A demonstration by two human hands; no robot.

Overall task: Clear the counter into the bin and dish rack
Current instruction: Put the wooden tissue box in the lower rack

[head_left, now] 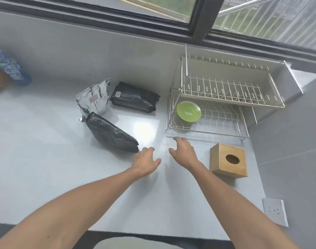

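Two black foil packets lie on the pale counter [45,159]: the near black packet [110,133] at centre-left, the far black packet [134,99] by the back wall. A crumpled silver packet [93,99] stands between them. A green plate [188,111] leans in the lower tier of the wire dish rack [229,90] at the right. My left hand [144,161] hovers open, its fingertips just right of the near black packet. My right hand [185,152] is open and empty in front of the rack.
A wooden tissue box [228,159] sits right of my right hand. A blue-labelled bottle [9,67] stands at the far left edge. A white wall socket [275,212] is on the right wall. A window runs along the back. No bin shows.
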